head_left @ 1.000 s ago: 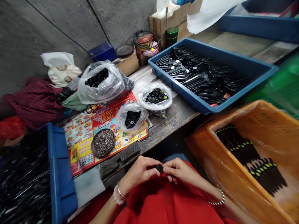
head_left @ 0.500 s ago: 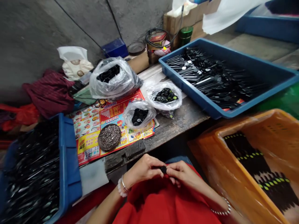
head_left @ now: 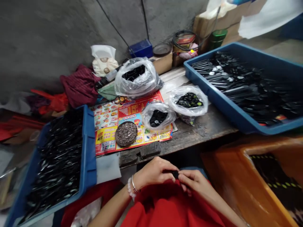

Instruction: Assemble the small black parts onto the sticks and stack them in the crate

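Observation:
Above my red-clad lap, a small black plastic part [head_left: 175, 174] with a rounded end sits between my two hands. My left hand [head_left: 156, 171] pinches it with thumb and fingers from the left. My right hand [head_left: 194, 181] closes its thumb and forefinger on the part's right side, other fingers curled below. The fingers hide most of the part, so its full shape does not show. Beyond the hands, at the bench edge, lie a round dish of small metal pieces [head_left: 126, 134] and a small plastic bag of black parts [head_left: 158, 117].
A blue tray [head_left: 88, 151] of black parts stands at left, another blue tray [head_left: 222, 108] of long black pieces at right. An orange crate [head_left: 227, 183] with black pieces is at lower right. Two more bags [head_left: 139, 90] and a printed flyer [head_left: 106, 138] lie on the bench [head_left: 201, 126].
The view has swung left, so the bench contents appear further right and more of the left tray shows. Both hands keep their pinch on the black part.

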Demonstrator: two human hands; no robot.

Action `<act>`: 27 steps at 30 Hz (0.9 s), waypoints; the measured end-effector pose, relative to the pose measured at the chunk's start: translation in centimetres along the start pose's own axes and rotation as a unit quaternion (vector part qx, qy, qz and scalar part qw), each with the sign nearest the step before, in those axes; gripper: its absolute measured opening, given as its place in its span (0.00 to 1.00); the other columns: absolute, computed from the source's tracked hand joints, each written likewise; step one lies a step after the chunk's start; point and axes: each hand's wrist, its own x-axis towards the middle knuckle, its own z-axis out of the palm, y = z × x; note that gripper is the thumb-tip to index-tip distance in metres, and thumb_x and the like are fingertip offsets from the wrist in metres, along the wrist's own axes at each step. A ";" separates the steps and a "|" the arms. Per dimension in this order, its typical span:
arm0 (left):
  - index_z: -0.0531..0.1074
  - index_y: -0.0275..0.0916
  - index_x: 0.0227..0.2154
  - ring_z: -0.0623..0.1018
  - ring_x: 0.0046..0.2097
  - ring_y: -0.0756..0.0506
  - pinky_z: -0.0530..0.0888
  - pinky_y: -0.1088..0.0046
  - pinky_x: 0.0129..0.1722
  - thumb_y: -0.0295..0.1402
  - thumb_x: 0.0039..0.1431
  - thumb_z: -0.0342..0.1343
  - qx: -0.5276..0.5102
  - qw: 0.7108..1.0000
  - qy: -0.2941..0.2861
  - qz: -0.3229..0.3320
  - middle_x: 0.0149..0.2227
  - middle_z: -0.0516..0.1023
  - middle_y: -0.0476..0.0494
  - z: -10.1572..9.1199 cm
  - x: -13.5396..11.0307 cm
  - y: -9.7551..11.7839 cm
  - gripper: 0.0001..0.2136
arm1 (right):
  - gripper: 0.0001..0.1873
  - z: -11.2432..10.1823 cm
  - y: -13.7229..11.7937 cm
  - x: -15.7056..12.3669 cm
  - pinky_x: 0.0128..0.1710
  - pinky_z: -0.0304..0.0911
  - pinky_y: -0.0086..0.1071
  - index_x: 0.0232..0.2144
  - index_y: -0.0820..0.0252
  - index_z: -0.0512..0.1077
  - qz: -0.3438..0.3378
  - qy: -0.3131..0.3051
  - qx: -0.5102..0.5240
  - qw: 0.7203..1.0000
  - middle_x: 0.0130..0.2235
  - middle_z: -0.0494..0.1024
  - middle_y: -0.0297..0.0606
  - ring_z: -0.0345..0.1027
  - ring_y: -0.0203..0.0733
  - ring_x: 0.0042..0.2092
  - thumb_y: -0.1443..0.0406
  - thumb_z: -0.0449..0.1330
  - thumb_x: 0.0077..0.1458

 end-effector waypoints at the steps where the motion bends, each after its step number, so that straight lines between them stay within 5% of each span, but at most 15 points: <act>1: 0.78 0.34 0.48 0.81 0.38 0.43 0.74 0.74 0.40 0.34 0.61 0.60 0.002 1.000 0.017 -0.003 0.38 0.84 0.38 -0.5 -0.3 0.3 0.14 | 0.32 0.0 -0.1 0.0 0.19 0.53 0.27 0.24 0.62 0.70 -0.005 0.006 -0.006 1.000 0.20 0.69 0.33 0.57 0.33 0.18 0.38 0.55 0.53; 5: 0.78 0.38 0.47 0.80 0.38 0.46 0.74 0.73 0.42 0.28 0.58 0.61 0.015 0.978 0.198 -0.061 0.38 0.83 0.43 -4.2 -2.7 0.1 0.13 | 0.33 -0.1 0.3 0.2 0.22 0.56 0.30 0.29 0.62 0.74 -0.012 0.032 -0.061 0.998 0.21 0.71 0.36 0.62 0.38 0.20 0.37 0.55 0.53; 9: 0.79 0.38 0.38 0.79 0.40 0.45 0.73 0.68 0.45 0.25 0.59 0.57 0.152 0.892 0.399 -0.151 0.38 0.81 0.43 -8.7 -6.3 -2.3 0.07 | 0.33 -0.4 1.4 0.5 0.23 0.59 0.31 0.32 0.62 0.76 0.001 0.028 -0.089 0.996 0.23 0.75 0.39 0.66 0.41 0.22 0.37 0.54 0.54; 15: 0.77 0.38 0.42 0.77 0.45 0.41 0.73 0.61 0.48 0.28 0.57 0.59 0.279 0.845 0.408 -0.205 0.41 0.78 0.40 -10.4 -7.3 -5.6 0.10 | 0.32 -0.1 1.7 1.0 0.25 0.61 0.32 0.33 0.61 0.76 0.001 -0.008 -0.123 0.992 0.24 0.76 0.41 0.68 0.43 0.24 0.38 0.54 0.56; 27: 0.77 0.39 0.31 0.78 0.37 0.43 0.73 0.67 0.39 0.32 0.61 0.53 0.259 0.846 0.435 -0.166 0.33 0.80 0.43 -10.8 -7.2 -6.0 0.08 | 0.36 0.9 1.1 1.7 0.22 0.55 0.29 0.32 0.62 0.76 -0.011 0.003 -0.127 0.992 0.23 0.74 0.39 0.65 0.40 0.22 0.36 0.49 0.56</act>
